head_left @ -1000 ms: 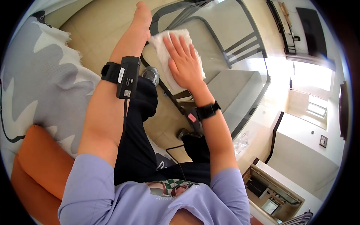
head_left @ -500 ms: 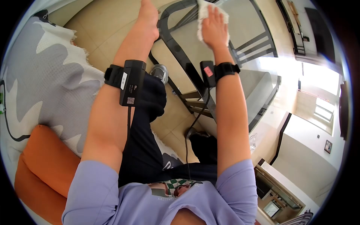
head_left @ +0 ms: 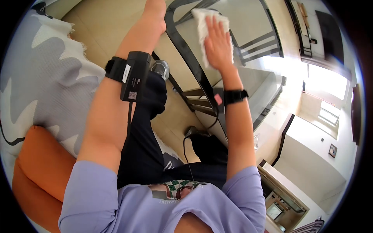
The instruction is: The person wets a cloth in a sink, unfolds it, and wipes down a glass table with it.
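My right hand [head_left: 218, 44] lies flat with its fingers stretched out on a white cloth [head_left: 201, 27]. The cloth is spread on the glass table [head_left: 248, 23], which has a dark frame. My left hand [head_left: 155, 13] is at the top edge of the view, beside the table's dark rounded corner. Its fingers are cut off by the frame, so I cannot see what they hold or touch. A black device is strapped to each forearm, with a cable running from it.
Dark slatted chairs [head_left: 262, 46] show through and beside the glass. To the left is a sofa with a grey and white cover [head_left: 58, 66] and an orange cushion [head_left: 46, 155]. My legs [head_left: 142, 143] in dark trousers are below, over a tiled floor [head_left: 171, 128].
My right hand and the cloth have moved across the glass, left and nearer to me. The left arm is almost where it was, and the view has shifted slightly.
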The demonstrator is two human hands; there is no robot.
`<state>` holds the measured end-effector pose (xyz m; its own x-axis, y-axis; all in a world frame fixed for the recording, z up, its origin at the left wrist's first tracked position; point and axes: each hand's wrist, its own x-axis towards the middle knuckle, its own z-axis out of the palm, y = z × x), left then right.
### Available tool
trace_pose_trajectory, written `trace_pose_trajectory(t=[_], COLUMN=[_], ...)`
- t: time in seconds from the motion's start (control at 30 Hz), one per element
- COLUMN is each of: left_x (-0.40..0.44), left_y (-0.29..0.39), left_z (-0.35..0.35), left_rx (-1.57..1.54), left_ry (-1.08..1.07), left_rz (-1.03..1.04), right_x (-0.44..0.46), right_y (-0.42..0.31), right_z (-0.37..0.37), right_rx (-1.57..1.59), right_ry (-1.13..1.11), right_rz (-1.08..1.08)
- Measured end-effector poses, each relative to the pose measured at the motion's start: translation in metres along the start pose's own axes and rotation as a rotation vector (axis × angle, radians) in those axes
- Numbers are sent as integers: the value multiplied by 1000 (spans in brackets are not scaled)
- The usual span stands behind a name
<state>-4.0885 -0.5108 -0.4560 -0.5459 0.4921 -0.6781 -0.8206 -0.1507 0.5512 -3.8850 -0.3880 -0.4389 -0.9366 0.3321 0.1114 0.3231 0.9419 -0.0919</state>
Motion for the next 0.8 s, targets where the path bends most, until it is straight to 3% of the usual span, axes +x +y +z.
trace_pose_trajectory(t=[0.13, 0.2, 0.27, 0.47, 0.53, 0.6, 0.8], left_x=[9, 5, 5, -12, -44, 0, 5], left_y=[1, 6, 12, 13, 12, 11, 9], left_z=[-9, -13, -15, -1, 22, 2, 23], left_rx=[-24, -49, 214, 160, 73, 132, 219], left_ry=[-49, -45, -42, -6, 89, -37, 194], left_rz=[-3, -30, -44, -18, 101, 465, 594], right_x=[-85, -130, -174, -287, -314, -335, -402], right_y=[-38, -42, -44, -28, -14, 3, 61], right_z=[-30, -40, -48, -68, -69, -68, -57], right_rx=[94, 111, 99, 115, 123, 98, 12], right_ry=[-126, -163, -198, -205, -143, -131, 28], right_rz=[-16, 42, 108, 383, 458, 581, 892])
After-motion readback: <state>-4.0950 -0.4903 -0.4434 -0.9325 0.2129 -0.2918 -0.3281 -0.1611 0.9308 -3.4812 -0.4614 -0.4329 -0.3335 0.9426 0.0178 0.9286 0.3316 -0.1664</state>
